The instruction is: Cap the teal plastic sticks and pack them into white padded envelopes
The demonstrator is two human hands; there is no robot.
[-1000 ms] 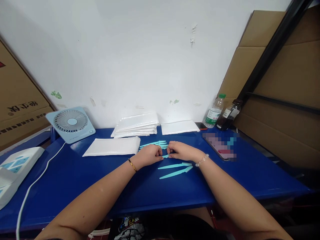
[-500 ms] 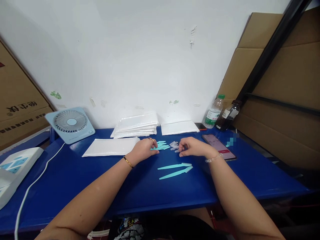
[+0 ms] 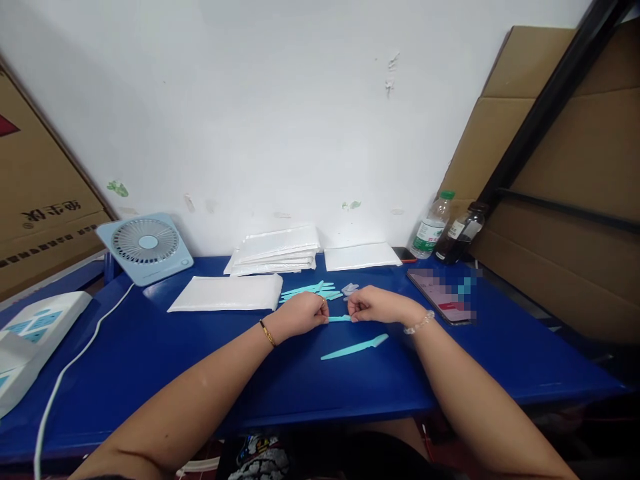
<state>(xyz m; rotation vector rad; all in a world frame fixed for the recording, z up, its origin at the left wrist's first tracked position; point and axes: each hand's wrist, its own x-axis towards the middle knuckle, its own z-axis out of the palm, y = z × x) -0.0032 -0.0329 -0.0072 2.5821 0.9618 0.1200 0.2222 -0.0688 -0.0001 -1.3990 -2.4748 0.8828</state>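
Observation:
My left hand [image 3: 306, 313] and my right hand [image 3: 375, 305] meet above the middle of the table, both closed. Between them is a teal eyebrow razor [image 3: 339, 319], pinched by my left hand at one end and by my right at the other. My right fingers hide its right end. Just below lies another teal eyebrow razor [image 3: 353, 347], tilted up to the right. Behind my left hand is a loose pile of teal eyebrow razors [image 3: 320, 288]. Beside it, behind my right hand, small clear plastic caps [image 3: 351, 289] are heaped, partly covered.
A white padded mailer [image 3: 225, 293] lies left of the hands; a mailer stack [image 3: 275, 248] and another mailer [image 3: 363, 255] sit by the wall. A phone [image 3: 440, 297] and two bottles [image 3: 433, 227] stand right. A fan [image 3: 149, 247] and a power strip [image 3: 45, 340] occupy the left.
My hands have come closer together and toward me, away from the pile. One of the two razors in front has left the table, and a razor is now between my hands.

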